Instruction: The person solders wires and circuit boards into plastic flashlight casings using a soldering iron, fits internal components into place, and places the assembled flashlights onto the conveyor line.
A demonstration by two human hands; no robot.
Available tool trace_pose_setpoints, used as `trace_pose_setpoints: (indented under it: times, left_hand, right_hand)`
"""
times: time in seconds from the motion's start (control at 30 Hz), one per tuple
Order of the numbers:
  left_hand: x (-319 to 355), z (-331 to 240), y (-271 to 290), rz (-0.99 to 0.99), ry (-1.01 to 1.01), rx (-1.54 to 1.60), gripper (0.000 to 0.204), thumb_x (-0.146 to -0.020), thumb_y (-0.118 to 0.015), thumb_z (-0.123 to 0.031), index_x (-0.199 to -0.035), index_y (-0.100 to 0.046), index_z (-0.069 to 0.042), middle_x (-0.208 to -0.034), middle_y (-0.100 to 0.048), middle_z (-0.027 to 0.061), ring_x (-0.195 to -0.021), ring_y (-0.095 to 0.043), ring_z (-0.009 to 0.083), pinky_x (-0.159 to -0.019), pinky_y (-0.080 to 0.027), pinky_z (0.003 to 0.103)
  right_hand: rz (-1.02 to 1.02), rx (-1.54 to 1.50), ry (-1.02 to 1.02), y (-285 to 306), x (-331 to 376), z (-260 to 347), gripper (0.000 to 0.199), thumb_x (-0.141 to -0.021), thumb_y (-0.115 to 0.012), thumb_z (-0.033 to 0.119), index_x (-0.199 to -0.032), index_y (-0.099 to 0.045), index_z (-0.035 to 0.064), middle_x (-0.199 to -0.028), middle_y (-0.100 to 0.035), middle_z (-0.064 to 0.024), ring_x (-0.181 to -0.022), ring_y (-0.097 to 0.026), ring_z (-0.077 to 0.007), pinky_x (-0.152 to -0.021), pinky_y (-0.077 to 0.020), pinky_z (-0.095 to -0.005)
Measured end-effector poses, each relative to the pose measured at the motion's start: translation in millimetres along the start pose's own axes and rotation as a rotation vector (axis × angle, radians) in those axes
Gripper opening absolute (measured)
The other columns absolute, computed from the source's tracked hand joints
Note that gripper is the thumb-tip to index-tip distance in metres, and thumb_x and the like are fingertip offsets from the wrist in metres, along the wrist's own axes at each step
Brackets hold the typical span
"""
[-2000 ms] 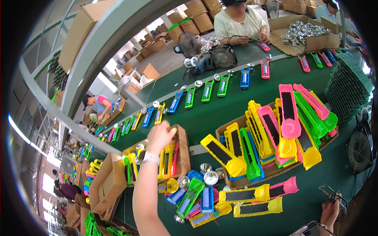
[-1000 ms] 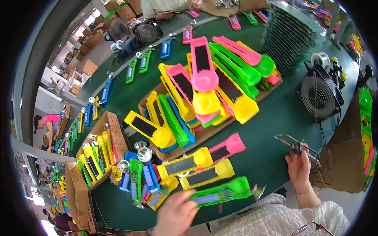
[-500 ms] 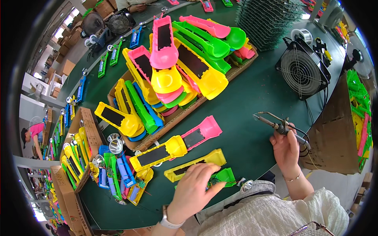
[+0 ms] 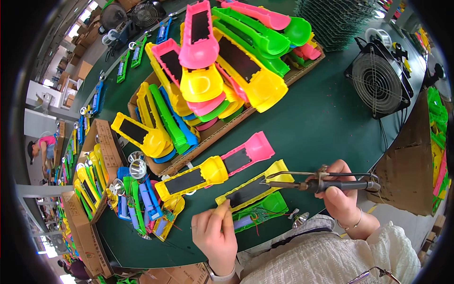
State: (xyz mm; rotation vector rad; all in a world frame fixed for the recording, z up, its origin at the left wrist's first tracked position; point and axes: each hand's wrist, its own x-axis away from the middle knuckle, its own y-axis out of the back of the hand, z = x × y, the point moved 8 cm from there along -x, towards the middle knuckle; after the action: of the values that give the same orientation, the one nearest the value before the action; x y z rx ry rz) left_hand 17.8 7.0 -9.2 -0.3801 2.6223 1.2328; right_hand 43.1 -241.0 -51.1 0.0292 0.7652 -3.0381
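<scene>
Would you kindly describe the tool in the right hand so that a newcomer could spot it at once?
Start at the square black desk fan on the dark green table, then drop to the right hand below it. It holds a slim dark-handled soldering iron, the only metal-tipped tool among the bright plastic shells.

1 head-worn fisheye view, looking steeply down and close onto the green table [image 4: 326, 123]; own hands enter at 6 o'clock, the workshop recedes toward 10 o'clock.
</scene>
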Motion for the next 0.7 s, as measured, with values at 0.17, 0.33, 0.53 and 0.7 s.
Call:
trace_pose_setpoints:
  times: [0.17,0.33,0.53,0.7]
  left_hand:
    - [-6,5,-5,0.058,-0.050,-0.243,0.013,-0.070,-0.064,0.001,-0.082,-0.064,-0.003,-0.076,-0.055,0.0081,-0.067,-0.055,0.0239,-0.057,-0.042,0.032]
    - [-20,8,-4,0.272,-0.108,-0.149,0.010,-0.069,-0.064,-0.001,-0.077,-0.061,-0.005,-0.077,-0.055,0.0048,-0.071,-0.055,0.0223,-0.059,-0.043,0.032]
    - [-31,0,-19,0.560,-0.311,-0.349,0.011,-0.068,-0.063,-0.004,-0.078,-0.059,-0.007,-0.076,-0.050,0.0061,-0.071,-0.056,0.0240,-0.059,-0.046,0.034]
    - [-32,1,-24,0.639,-0.280,-0.352,0.014,-0.067,-0.062,-0.003,-0.080,-0.058,-0.006,-0.076,-0.047,0.0075,-0.071,-0.056,0.0247,-0.059,-0.047,0.035]
  right_hand:
    - [0.105,0.077,-0.187,-21,-15,-17,0.029,-0.080,-0.065,0.017,-0.093,-0.044,0.0010,-0.084,-0.060,-0.0088,-0.076,-0.058,-0.0111,-0.068,-0.0468,-0.0240]
    - [0.146,0.171,-0.312,-26,-17,-26,0.026,-0.079,-0.066,0.011,-0.092,-0.046,-0.0001,-0.084,-0.060,-0.0071,-0.076,-0.055,-0.0070,-0.067,-0.0441,-0.0203]
    - [0.234,0.296,-0.333,-39,-25,-28,0.027,-0.078,-0.067,0.008,-0.094,-0.048,-0.0013,-0.082,-0.059,-0.0035,-0.072,-0.050,-0.0039,-0.063,-0.0422,-0.0191]
    - [0.287,0.383,-0.349,-50,-28,-30,0.024,-0.076,-0.067,0.005,-0.092,-0.051,-0.0016,-0.080,-0.059,-0.0033,-0.069,-0.050,-0.0043,-0.059,-0.0412,-0.0192]
